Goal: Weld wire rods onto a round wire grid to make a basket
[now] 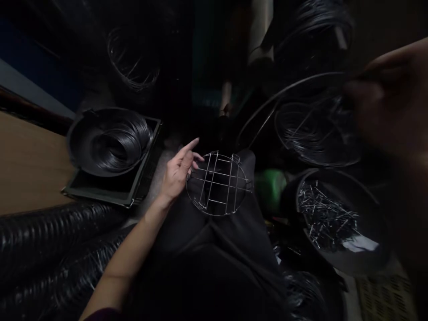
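Dim and crowded, the workspace shows a wooden bench [26, 165] at the left edge of the frame, and dark wire goods fill the rest. At centre, a round wire grid [219, 183] rests on the person's dark-clothed lap. The left hand [177, 171] pinches its left rim between thumb and fingers, the forefinger pointing up and away. The right hand [391, 102] is large and blurred at the upper right, closed around thin wire from a loose bundle of wire rings [317, 133] just below it; how firm that grip is cannot be told.

Left of centre, a black tray [137, 189] holds a basin with a coil of wire [117, 145] in it. At the lower right, a round pan [368, 263] holds short wire pieces [326, 216]. Ribbed black hoses [50, 240] lie at the lower left.

The grid looks light and stiff, with thin crossed rods inside a ring. It is probably best held by the rim, where the rod ends may be sharp.
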`<state>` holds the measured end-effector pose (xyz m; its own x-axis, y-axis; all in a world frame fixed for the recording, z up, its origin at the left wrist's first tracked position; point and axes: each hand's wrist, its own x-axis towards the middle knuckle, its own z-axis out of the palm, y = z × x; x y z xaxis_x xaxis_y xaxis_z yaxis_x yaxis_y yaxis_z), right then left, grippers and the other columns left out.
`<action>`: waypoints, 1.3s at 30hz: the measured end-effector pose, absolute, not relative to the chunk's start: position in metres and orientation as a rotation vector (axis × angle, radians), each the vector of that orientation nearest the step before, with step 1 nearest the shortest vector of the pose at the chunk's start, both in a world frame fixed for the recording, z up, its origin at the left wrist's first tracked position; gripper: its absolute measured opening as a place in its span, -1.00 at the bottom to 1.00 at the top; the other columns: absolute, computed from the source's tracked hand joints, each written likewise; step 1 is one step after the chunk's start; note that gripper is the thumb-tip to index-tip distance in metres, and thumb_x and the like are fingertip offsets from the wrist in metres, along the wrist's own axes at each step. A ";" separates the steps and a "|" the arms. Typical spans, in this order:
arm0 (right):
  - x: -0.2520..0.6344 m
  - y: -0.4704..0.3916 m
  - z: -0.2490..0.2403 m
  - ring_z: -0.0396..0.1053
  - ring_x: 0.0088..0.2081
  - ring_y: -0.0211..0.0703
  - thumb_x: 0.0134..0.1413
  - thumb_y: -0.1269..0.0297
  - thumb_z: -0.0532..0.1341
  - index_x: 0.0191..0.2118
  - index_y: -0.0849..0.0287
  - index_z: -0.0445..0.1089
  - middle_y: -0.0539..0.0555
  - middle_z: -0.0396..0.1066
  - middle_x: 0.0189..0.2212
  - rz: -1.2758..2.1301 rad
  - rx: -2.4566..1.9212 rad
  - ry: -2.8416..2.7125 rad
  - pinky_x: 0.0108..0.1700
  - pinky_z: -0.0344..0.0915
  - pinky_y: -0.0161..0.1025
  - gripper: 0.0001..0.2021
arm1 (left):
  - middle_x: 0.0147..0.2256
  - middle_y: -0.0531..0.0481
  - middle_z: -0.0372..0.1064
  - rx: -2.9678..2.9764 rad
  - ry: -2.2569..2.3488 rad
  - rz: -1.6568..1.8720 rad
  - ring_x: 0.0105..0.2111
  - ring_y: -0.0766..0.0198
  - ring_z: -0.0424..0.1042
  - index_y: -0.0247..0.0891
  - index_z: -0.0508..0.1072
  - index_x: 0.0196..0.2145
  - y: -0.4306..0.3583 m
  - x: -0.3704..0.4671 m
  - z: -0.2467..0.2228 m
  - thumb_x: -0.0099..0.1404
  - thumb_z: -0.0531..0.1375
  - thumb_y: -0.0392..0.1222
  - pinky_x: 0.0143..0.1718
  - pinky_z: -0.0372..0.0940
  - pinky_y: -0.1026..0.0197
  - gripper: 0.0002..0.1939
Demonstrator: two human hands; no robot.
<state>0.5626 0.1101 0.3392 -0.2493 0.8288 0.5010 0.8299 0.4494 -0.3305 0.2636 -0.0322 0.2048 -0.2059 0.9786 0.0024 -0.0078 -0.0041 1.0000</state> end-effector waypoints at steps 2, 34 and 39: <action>0.540 0.099 0.303 0.41 -0.37 -0.11 0.16 0.05 0.19 -0.16 0.01 0.45 0.02 0.46 -0.36 0.164 -1.296 -2.173 -0.29 0.28 -0.06 -0.77 | -0.34 -0.07 0.49 1.061 1.264 1.321 -0.52 0.40 0.33 -0.27 0.33 0.23 -0.031 0.269 0.214 0.41 -0.06 0.29 -0.54 0.19 0.33 -0.31; 0.504 0.043 0.165 0.38 -0.13 0.00 0.25 0.32 0.00 0.07 0.09 0.43 0.19 0.36 -0.16 0.575 -1.304 -2.195 -0.02 0.37 0.02 -0.63 | 0.05 -0.17 0.48 1.645 2.009 1.047 0.00 0.09 0.53 -0.29 0.41 0.14 -0.074 0.285 0.149 0.41 0.15 -0.14 0.04 0.47 0.06 -0.61; 0.504 0.045 0.161 0.39 -0.08 -0.02 0.27 0.30 0.00 0.09 0.15 0.41 0.21 0.40 -0.13 0.614 -1.296 -2.193 0.05 0.35 -0.02 -0.63 | 0.10 -0.19 0.43 1.626 2.030 1.083 0.02 0.10 0.52 -0.31 0.39 0.16 -0.079 0.290 0.146 0.42 0.14 -0.16 0.05 0.45 0.05 -0.60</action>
